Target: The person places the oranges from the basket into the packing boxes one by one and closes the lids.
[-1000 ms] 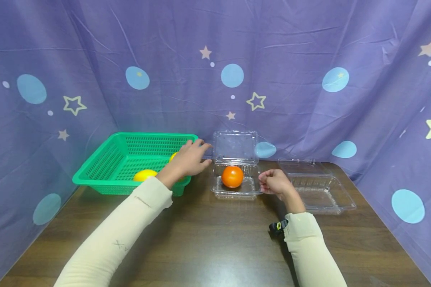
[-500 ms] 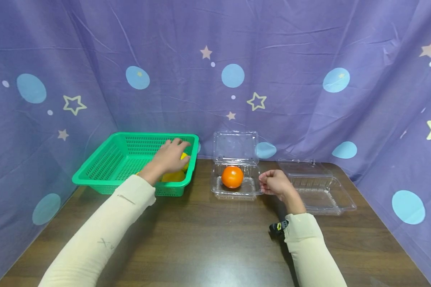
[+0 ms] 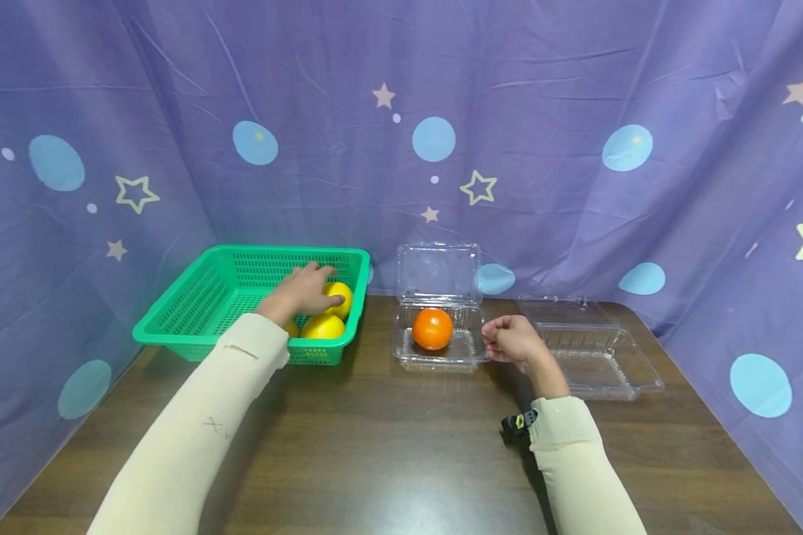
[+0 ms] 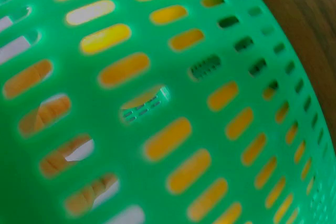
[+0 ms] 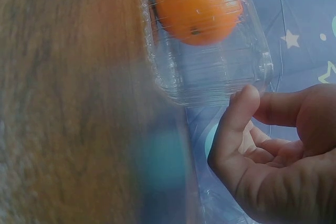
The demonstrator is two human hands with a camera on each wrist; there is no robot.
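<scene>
Near the tabletop's [image 3: 401,446] far left corner, the left hand [image 3: 297,290] spreads its fingers over smooth yellow fruits [image 3: 324,327] in a slotted green plastic basket [image 3: 261,264], contact unclear. By the far edge, the right hand [image 3: 514,343] pinches a clear ribbed box [image 3: 442,360] holding a glossy, round orange fruit [image 3: 432,329].

The person wears long cream sleeves, the left sleeve [image 3: 167,461] and the right sleeve [image 3: 585,475] each ending in a wide cuff. A dark X-like pen mark [image 3: 213,424] sits on the left forearm — a thin brownish line [image 3: 241,351] crosses that cuff. A black wrist camera [image 3: 518,423] with a yellow-green patch juts beside the right cuff [image 3: 562,429].
</scene>
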